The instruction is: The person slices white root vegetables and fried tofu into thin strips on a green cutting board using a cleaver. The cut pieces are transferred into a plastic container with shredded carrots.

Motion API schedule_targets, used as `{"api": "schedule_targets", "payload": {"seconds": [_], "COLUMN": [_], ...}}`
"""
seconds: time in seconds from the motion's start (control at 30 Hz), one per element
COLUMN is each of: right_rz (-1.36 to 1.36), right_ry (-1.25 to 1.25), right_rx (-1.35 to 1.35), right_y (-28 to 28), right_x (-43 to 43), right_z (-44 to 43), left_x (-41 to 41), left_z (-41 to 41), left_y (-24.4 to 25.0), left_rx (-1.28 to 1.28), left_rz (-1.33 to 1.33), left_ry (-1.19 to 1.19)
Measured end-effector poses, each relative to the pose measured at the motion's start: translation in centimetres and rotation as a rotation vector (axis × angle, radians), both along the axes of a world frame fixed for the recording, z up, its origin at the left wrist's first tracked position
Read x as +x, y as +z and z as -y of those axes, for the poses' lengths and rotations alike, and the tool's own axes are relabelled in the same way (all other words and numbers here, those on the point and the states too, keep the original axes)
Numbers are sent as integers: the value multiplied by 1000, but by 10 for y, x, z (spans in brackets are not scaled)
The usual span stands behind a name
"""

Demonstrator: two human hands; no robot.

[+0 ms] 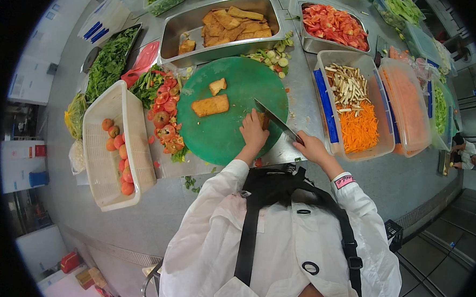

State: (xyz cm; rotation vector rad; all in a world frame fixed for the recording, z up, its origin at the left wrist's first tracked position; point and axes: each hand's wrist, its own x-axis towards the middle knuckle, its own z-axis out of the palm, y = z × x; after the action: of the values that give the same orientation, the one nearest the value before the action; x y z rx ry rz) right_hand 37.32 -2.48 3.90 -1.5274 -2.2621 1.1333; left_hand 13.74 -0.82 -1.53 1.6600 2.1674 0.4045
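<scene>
My right hand (311,145) grips the handle of a kitchen knife (276,119), its blade slanting up and left over a round green cutting board (213,143). Under the fingers of my left hand (254,132) lies a brown piece of fried tofu (264,120), held against the board beside the blade and partly hidden. Farther left on the board rest a long slab of fried tofu (210,106) and a smaller, broken-edged piece (218,86). Small crumbs are scattered on the green surface.
Behind the board stands a steel pan of fried tofu slabs (167,39). Tomato scraps (164,120) and a white basket of tomatoes (91,156) are on the left. To the right are sliced tomatoes (332,26) and a plastic tub (385,128) with shredded carrot. Another person (465,154) is far right.
</scene>
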Motion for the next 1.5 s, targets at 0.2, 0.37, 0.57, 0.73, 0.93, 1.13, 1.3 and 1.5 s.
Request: {"api": "schedule_targets", "payload": {"seconds": [0.2, 0.37, 0.57, 0.73, 0.93, 1.13, 1.3, 1.5], "right_rz": [20, 33, 100, 143, 249, 173, 259, 204], "right_ry": [9, 20, 33, 77, 70, 72, 119, 47], "right_rx": [-30, 2, 62, 96, 150, 215, 159, 209], "right_y": [1, 2, 24, 45, 6, -4, 26, -15], "right_x": [-5, -9, -9, -19, -52, -55, -42, -59], "right_z": [7, 10, 4, 10, -1, -15, 1, -13], "left_x": [-31, -43, -40, -33, -34, -37, -32, -39], "left_z": [-4, 4, 1, 3, -6, 1, 4, 1], "left_y": [-3, -18, -13, -7, -9, -2, 9, -10], "left_rx": [176, 445, 492, 499, 465, 476, 450, 490], "left_rz": [52, 100, 84, 114, 66, 151, 211, 201], "left_ry": [-181, -268, -345, -320, -354, -299, -275, -318]}}
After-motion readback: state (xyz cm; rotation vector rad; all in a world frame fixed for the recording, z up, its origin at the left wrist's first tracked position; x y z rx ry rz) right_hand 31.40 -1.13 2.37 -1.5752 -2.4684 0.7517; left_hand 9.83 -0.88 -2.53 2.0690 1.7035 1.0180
